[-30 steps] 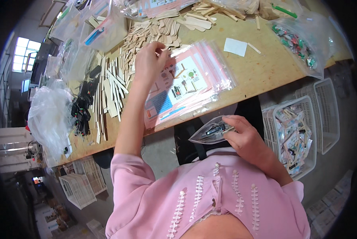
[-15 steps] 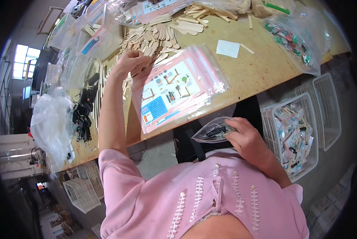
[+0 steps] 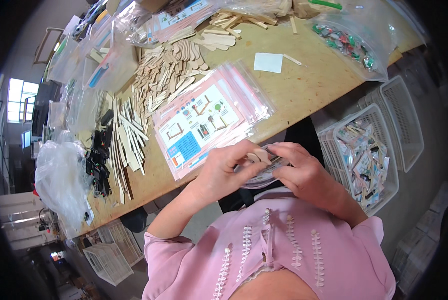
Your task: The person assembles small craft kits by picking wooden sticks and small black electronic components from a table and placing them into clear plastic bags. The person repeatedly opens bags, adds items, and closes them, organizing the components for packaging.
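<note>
My left hand pinches a few short wooden craft sticks with rounded ends, right at the mouth of a clear plastic bag. Gripping that bag's edge from the other side is my right hand. Both hands are close together in front of my body, just off the table's near edge. What lies inside the bag is mostly hidden by my fingers. Beyond my left hand, a stack of pink printed bags rests on the table, with a heap of loose craft sticks behind it.
Long thin strips and black parts lie on the table's left, beside a crumpled clear bag. A bag of red and green pieces sits far right. Below the right edge stands a white basket of filled packets.
My left hand has come from the stick heap toward me, now holding craft sticks at the bag's mouth. My right hand still grips the bag. The view has shifted slightly.
</note>
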Tool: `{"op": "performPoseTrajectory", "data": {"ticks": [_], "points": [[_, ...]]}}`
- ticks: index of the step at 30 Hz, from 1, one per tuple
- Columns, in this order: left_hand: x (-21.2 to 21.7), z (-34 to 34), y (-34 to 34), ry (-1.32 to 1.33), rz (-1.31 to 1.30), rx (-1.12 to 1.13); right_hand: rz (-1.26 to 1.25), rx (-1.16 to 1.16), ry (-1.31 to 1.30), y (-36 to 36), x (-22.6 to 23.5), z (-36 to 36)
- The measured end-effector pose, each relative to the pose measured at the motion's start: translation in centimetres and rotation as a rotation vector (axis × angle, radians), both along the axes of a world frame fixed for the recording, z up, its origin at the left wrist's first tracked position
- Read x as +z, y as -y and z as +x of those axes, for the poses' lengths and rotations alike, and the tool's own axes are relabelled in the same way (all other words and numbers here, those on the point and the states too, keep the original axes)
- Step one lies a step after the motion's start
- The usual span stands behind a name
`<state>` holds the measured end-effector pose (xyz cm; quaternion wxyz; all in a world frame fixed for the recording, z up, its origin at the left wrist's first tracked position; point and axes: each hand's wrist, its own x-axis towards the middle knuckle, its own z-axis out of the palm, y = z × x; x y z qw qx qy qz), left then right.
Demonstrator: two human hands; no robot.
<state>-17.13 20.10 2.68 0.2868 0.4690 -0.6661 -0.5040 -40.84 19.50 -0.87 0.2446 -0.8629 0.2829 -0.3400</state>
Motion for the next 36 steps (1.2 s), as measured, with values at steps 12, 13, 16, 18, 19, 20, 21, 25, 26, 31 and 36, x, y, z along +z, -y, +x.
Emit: {"op": "performPoseTrajectory", "data": {"ticks": [12, 13, 16, 18, 19, 20, 21, 25, 26, 31, 36], "points": [[-4.2, 6.6, 28.2, 0.813, -0.865, 0.237, 0.127, -0.123, 0.062, -0.6, -1.0, -4.1], [-5.0, 7.5, 30.5, 0.855, -0.835, 0.213, 0.153, -0.135, 0.084, -0.6, -0.9, -4.4], [-5.7, 8.1, 33.1, 0.951, -0.762, 0.078, 0.141, -0.180, 0.108, -0.1, -1.2, -5.8], [-5.3, 8.4, 33.5, 0.981, -0.778, -0.006, 0.140, -0.210, 0.117, 0.2, -1.3, -6.5], [-4.7, 8.6, 33.1, 0.981, -0.814, -0.037, 0.145, -0.223, 0.121, 0.3, -1.3, -6.9], [-4.1, 8.0, 32.2, 0.976, -0.842, -0.070, 0.138, -0.240, 0.122, 0.4, -1.5, -7.2], [-3.4, 7.5, 31.3, 0.965, -0.761, -0.057, 0.131, -0.253, 0.123, 0.7, -1.6, -7.5], [-2.9, 6.7, 26.2, 0.086, -0.463, 0.252, 0.113, -0.266, 0.075, 1.4, -1.1, -8.1], [-1.0, 3.6, 23.4, -0.067, -0.360, 0.271, 0.103, -0.285, 0.062, 1.6, -1.1, -8.4], [2.1, -6.0, 8.5, -0.082, -0.333, 0.093, 0.098, -0.269, 0.028, 1.9, -0.3, -8.5], [1.0, -7.1, 8.3, 0.160, -0.503, -0.101, 0.094, -0.238, 0.021, 2.1, 0.4, -8.1]]}}
